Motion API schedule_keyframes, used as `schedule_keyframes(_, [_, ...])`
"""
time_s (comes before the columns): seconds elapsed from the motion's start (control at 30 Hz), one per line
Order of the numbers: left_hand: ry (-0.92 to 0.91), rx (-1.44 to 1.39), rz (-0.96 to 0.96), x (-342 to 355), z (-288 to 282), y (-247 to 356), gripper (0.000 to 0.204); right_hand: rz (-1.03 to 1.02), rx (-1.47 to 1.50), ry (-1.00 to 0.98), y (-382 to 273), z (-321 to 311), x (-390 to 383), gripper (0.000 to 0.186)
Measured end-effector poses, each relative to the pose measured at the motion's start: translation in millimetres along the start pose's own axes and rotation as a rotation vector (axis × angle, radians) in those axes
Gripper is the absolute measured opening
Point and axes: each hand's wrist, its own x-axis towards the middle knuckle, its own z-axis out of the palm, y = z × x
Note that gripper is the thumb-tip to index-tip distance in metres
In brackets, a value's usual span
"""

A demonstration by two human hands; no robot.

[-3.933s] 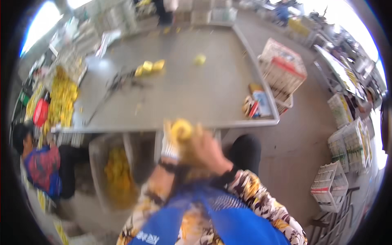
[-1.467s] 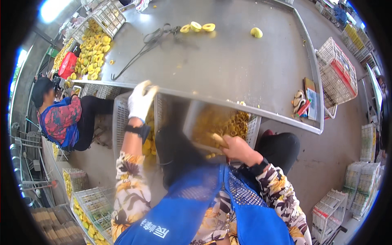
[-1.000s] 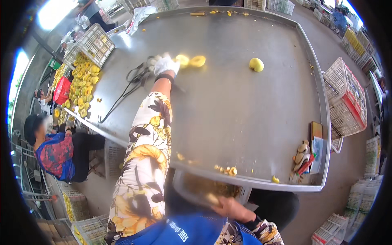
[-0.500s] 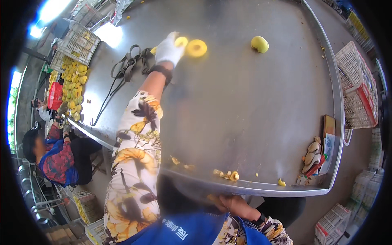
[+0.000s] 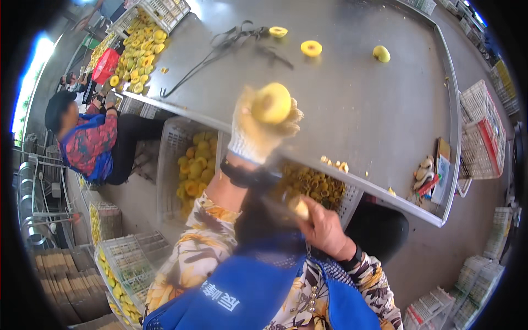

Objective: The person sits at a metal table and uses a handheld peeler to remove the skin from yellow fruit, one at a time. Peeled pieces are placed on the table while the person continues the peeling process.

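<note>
My left hand (image 5: 264, 124), in a whitish knit glove, is raised over the near table edge with its fingers curled round a yellow peach (image 5: 273, 103). Lower down, my bare right hand (image 5: 325, 228) is closed on a small tool with a pale rounded end (image 5: 300, 209); blur hides its exact kind. On the metal table, beyond my left hand, lie a hollowed peach half (image 5: 311, 48) and another peach half (image 5: 278, 32). Farther right rests a greenish-yellow peach (image 5: 381, 54).
Dark straps (image 5: 236, 38) lie across the table. Below its edge are a crate of peaches (image 5: 164, 181) and a crate of brownish scraps (image 5: 351, 204). A co-worker (image 5: 91, 143) sits at left by a peach pile (image 5: 140, 52). A white crate (image 5: 481, 132) stands at right.
My left hand has drawn back from beside the peach halves and now carries a peach. My right hand has come up from the table edge. The whole view has shifted.
</note>
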Motion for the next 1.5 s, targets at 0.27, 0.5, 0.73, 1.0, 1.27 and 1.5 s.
schedule_keyframes(0.27, [0.249,0.313,0.223,-72,-46,-90,0.03,0.269,-0.086,0.042,-32,0,-18,0.024])
schedule_keyframes(0.5, [0.193,0.474,0.287,-92,-63,-125,0.029,0.402,-0.09,0.207,-24,13,-45,0.021])
schedule_keyframes(0.73, [0.153,0.56,0.328,-110,-49,-131,0.03,0.417,-0.157,0.161,-31,15,-54,0.021])
schedule_keyframes(1.0, [0.11,0.66,0.524,-111,-50,-145,0.031,0.463,-0.254,-0.066,-46,13,-52,0.023])
schedule_keyframes(1.27, [0.067,0.732,0.236,-92,-41,-122,0.031,0.363,-0.209,-0.067,-25,18,-59,0.021])
schedule_keyframes(1.5, [-0.145,1.162,0.401,-92,-62,-113,0.03,0.234,-0.205,-0.055,-24,20,-52,0.02])
